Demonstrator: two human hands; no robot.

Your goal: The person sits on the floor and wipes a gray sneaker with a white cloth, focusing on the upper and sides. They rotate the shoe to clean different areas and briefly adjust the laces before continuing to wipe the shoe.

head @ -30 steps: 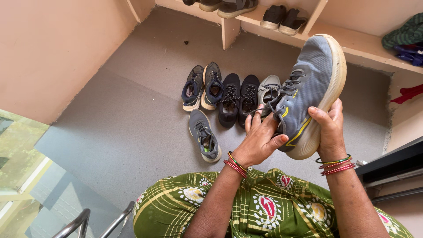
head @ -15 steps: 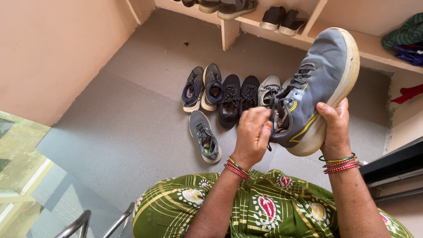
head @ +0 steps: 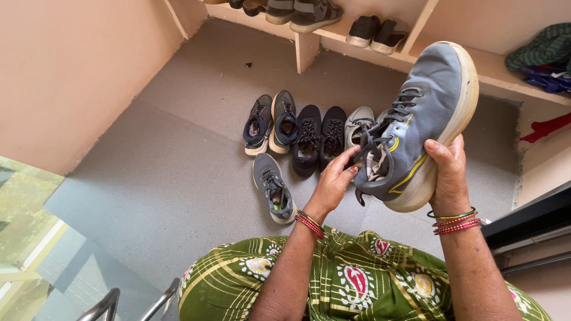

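The right hand [head: 447, 172] grips a grey running shoe [head: 419, 122] by its heel and pale sole, fingers wrapped around it, toe tilted up and away; the left hand [head: 334, 181] pinches the dark laces [head: 380, 138] near the shoe's opening, fingertips pressed together on them; the shoe hangs above the lap, over green patterned cloth [head: 357, 279]; below lies a grey, finely textured floor [head: 178, 172] with a row of dark shoes [head: 306, 131] and one shoe apart [head: 273, 189]; a wooden shelf [head: 333, 32] along the peach wall [head: 71, 71] carries more shoes.
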